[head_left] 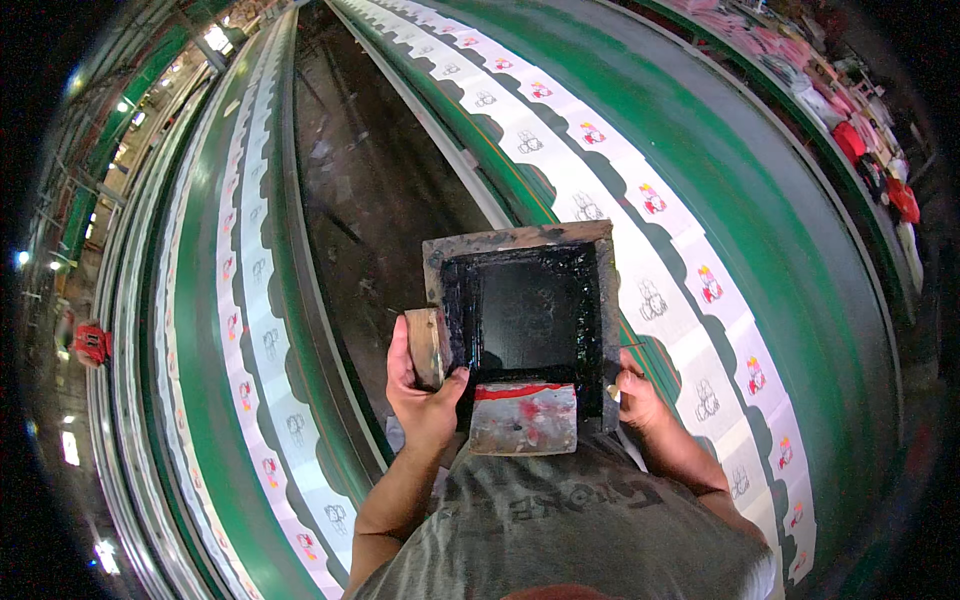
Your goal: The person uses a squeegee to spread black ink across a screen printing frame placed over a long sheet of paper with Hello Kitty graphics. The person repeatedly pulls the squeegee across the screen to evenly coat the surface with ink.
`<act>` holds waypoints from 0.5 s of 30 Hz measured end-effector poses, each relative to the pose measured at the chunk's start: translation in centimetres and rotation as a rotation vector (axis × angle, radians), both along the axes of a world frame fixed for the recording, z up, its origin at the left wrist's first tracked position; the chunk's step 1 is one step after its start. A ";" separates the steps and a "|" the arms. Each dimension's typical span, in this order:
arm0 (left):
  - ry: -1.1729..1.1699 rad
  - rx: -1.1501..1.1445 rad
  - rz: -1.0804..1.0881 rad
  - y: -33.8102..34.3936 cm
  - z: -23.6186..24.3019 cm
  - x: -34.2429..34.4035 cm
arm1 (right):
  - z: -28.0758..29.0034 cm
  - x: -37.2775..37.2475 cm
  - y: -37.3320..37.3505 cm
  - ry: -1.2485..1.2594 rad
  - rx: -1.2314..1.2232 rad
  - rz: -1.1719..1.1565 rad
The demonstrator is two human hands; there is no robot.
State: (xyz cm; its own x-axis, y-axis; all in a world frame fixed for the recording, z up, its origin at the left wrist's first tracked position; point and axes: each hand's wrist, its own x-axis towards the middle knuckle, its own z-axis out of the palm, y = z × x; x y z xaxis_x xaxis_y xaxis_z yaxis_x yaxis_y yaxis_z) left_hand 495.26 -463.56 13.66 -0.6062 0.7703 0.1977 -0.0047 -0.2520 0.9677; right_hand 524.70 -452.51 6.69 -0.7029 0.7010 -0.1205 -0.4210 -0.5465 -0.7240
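From my station I see dull brown on the frame [518, 237] and block [426, 348], glossy black on the panel [530, 310], grey streaked red on the scraper [523, 435]. Nearest the green table's [775, 270] left edge, white pieces [653, 300] carry black outline drawings; the next row [710, 285] shows red-and-orange figures.

The frame [518, 236] is black inside. The left hand [428, 405] holds a block [426, 345] at the frame's left side. The right hand [642, 398] grips its right side. A gray plate [524, 420], smeared red, is at its near end. White sheets [640, 283] lie in rows on both sides of the frame.
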 end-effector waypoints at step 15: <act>0.276 0.030 -0.132 21.0 3.8 -9.7 | -2.4 -9.6 14.5 0.375 -0.140 -0.203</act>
